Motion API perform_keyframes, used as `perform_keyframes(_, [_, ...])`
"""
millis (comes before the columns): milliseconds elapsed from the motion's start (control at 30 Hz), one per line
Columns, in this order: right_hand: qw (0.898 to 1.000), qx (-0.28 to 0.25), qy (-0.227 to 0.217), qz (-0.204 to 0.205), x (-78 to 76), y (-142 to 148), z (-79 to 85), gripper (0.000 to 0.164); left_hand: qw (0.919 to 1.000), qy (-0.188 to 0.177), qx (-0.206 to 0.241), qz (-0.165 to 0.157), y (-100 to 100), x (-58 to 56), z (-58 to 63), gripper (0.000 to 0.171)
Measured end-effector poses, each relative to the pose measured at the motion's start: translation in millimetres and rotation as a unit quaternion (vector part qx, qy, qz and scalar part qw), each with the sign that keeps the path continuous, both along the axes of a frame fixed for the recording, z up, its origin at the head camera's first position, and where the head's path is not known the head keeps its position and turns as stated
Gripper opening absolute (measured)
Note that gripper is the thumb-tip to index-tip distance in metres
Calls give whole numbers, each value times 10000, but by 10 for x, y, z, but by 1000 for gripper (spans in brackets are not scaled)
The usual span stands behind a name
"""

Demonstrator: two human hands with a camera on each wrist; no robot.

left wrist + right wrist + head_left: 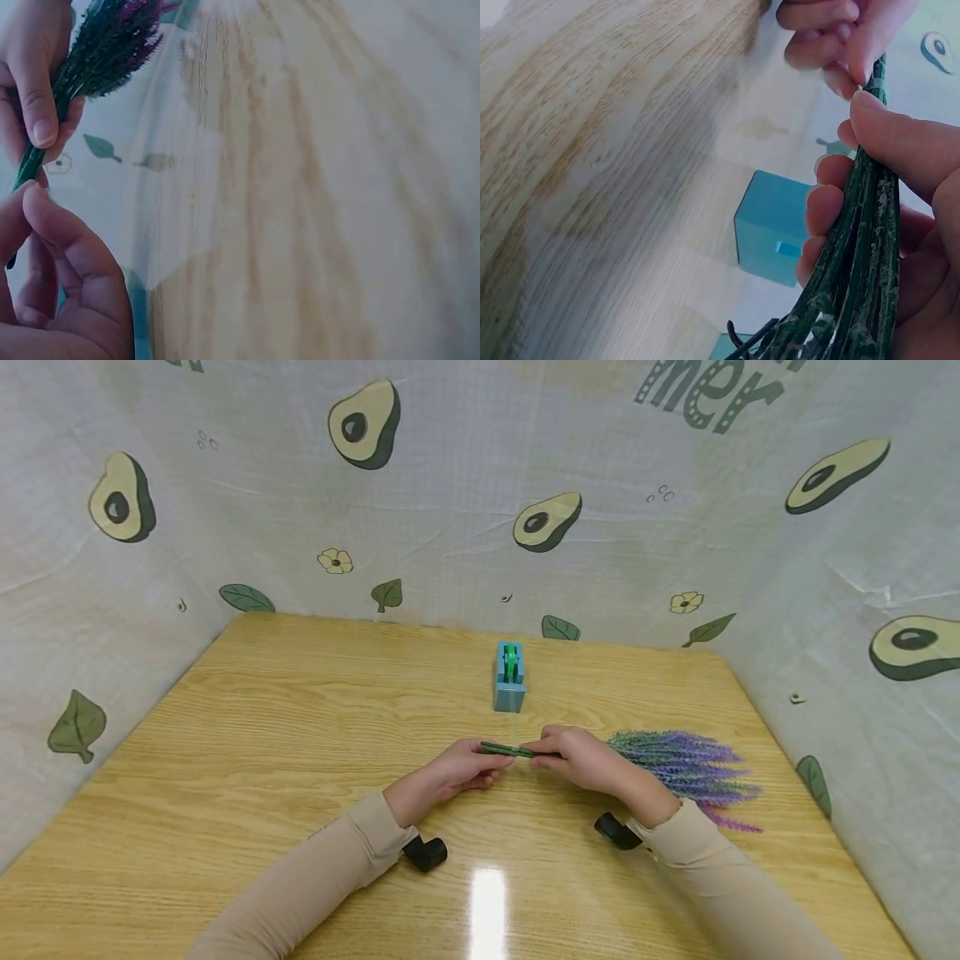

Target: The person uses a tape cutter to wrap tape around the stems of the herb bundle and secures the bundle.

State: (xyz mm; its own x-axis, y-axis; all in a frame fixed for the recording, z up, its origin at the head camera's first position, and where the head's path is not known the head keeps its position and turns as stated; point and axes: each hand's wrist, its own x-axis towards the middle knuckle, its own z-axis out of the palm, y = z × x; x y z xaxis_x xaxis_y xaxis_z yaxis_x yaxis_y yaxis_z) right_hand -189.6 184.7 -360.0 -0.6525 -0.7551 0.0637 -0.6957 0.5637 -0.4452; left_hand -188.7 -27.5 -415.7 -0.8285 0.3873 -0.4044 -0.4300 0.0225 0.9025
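A bunch of lavender sprigs (686, 768) with purple heads lies across the front of me, heads to the right. My right hand (588, 760) grips its green stems (862, 247), the thumb along one side and fingers curled behind. At the stem ends, my left hand (459, 770) pinches with thumb and index finger, just beside the right fingertips. In the right wrist view, a paler green band (880, 71) shows on the stems at the left fingertips. Beyond the hands stands a blue tape dispenser (510, 697) with a green roll.
The wooden table (300, 710) spreads on both sides of the hands. A cloth (450, 468) printed with avocados and leaves hangs behind it and along its sides. Black wrist-worn pieces (426, 853) sit under both cuffs.
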Motion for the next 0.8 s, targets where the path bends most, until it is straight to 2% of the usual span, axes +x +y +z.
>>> perform_keyframes(133, [10000, -19, -63, 20, 1, 8, -2, 28, 9999, -62, 143, -74, -20, 5, -1, 21])
perform_keyframes(233, [10000, -35, -30, 34, 0, 13, 0, 27, 9982, -142, 576, -96, -38, -2, -9, 25])
perform_keyframes(400, [10000, -50, -9, 76, -1, 21, -8, 26, 9905, -241, 1345, -129, -71, -21, 5, 33])
perform_keyframes(533, [9999, 26, -96, 78, 4, 28, -13, 26, 9868, -273, 1593, -82, -83, -34, 38, 39])
perform_keyframes(633, [9999, 71, -133, 51, 8, 27, -15, 26, 9879, -221, 1532, 47, -64, -31, 57, 34])
perform_keyframes(800, [9999, 124, -94, 18, 4, 11, -17, 26, 9936, 51, 1039, 436, 24, -2, 52, 33])
